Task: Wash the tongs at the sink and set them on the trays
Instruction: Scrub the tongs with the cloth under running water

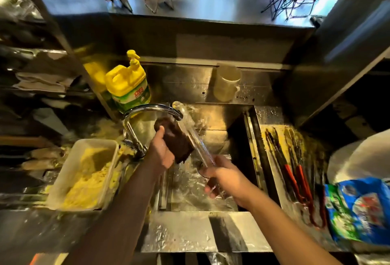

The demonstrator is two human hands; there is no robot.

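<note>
Over the steel sink my right hand grips the handle end of a pair of metal tongs. Their arms slant up and left, with the tips close to the chrome faucet spout. My left hand holds a dark brown scrubbing sponge against the tongs' left side. Water glints in the basin below. To the right of the sink, several tongs with red-coated handles lie on a steel tray.
A yellow dish-soap bottle stands behind the faucet. A white tub of yellow food scraps sits left of the sink. A translucent jug stands at the back. A blue and green packet lies at the right.
</note>
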